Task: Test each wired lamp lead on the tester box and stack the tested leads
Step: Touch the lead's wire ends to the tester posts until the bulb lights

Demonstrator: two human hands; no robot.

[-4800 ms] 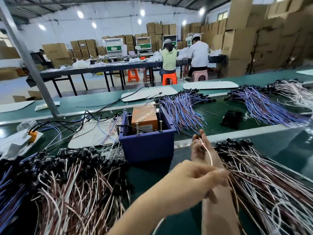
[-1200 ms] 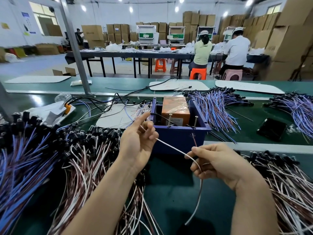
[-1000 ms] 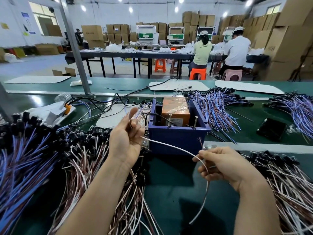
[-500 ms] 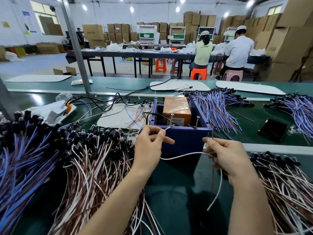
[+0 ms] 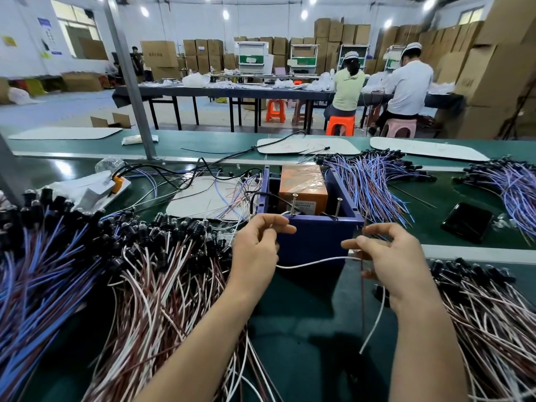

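White wire of one lamp lead [image 5: 313,262] sags just before the blue tester box [image 5: 316,242]. The left hand [image 5: 255,252] pinches its end at the box's left screw [image 5: 293,205]; the right hand [image 5: 398,264] pinches the lead by the box's right corner.

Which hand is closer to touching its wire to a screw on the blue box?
Left, probably: the left hand pinches the white wire just below the near-left screw; the right hand sits lower, beside the blue box.
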